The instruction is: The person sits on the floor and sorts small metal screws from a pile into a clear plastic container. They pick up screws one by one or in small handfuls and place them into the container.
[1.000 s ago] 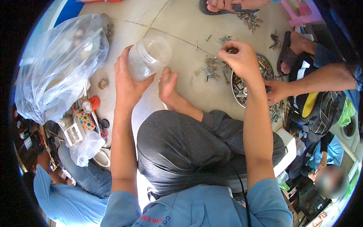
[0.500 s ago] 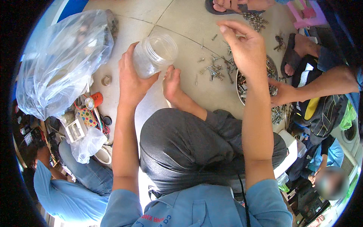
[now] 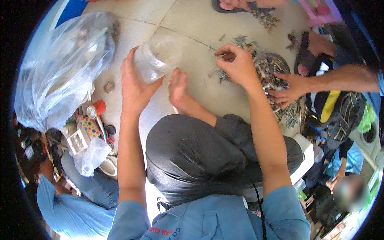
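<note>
Gripping clear jar (image 3: 154, 58) in your left hand (image 3: 134, 86), tilted, mouth toward right. Your right hand (image 3: 238, 66) pinches small metal bit above floor (image 3: 192, 24) pile, just right of jar mouth.

From my feed: pale tiled floor (image 3: 192, 76), scattered small metal parts (image 3: 244, 42), a round tray (image 3: 272, 70) of them, big clear plastic bag (image 3: 60, 68).

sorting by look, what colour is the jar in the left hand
Clear, see-through jar; head view.
</note>
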`<state>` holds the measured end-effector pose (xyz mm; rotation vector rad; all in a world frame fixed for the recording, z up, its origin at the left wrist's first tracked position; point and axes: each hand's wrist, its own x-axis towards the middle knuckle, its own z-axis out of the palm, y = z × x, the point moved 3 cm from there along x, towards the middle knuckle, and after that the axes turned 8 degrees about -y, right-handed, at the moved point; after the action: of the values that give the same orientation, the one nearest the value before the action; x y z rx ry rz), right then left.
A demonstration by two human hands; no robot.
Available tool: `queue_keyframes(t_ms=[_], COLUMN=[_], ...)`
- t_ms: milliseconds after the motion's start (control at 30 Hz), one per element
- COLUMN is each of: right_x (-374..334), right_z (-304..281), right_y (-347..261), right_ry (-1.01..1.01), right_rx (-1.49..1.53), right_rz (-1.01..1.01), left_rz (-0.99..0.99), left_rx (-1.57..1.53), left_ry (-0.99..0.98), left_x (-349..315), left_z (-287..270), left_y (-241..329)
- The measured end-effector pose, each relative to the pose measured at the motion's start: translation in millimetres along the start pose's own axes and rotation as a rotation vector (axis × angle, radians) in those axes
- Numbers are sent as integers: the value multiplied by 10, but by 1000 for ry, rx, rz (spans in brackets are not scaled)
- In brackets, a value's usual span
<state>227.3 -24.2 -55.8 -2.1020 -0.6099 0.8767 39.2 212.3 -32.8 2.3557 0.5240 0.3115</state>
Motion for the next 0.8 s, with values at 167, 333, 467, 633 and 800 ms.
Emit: queue_keyframes(t_ms=[167,333,467,633,800], right_x=[-908,-2285,-3406,-4990,-6644], right_z=[-336,-678,-703,-723,-708], right_y=[33,232,398,839,1753], right_ry=[-54,111,333,657,1165], right_rx=[1403,1577,1454,1248,947], right_rz=[-70,81,154,249,566], left_rz=[45,117,75,-19,-124], left_rx=[76,-143,-378,-33,53], left_ry=[-2,26,70,-59,-193], left_x=[-21,100,267,336,393], left_z=[78,203,439,408,237], left_y=[-135,-460,-510,-639,-936])
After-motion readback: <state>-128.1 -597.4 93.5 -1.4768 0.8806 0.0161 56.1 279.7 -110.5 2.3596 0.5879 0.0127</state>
